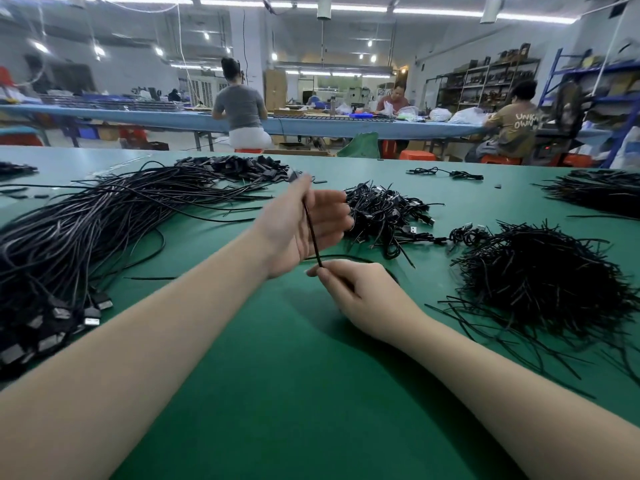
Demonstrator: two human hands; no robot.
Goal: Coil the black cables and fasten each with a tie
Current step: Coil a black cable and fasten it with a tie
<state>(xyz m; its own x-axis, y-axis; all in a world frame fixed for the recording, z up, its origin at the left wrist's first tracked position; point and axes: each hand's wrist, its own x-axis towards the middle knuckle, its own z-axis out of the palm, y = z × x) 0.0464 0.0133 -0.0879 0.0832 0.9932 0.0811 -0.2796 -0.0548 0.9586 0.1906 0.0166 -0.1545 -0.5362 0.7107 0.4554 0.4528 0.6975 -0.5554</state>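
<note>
One black cable runs up across the palm of my left hand, whose thumb and fingers pinch its upper part. My right hand pinches the same cable lower down between thumb and forefinger, and the rest of it curves away to the right along the table. A large bundle of uncoiled black cables lies to the left, connectors toward me. Coiled, tied cables are heaped just beyond my left hand. A mound of black ties sits to the right.
The green table stretches wide in front of me. Another pile of ties lies far right, and a heap of small black parts at the back. Several people sit at a blue bench beyond.
</note>
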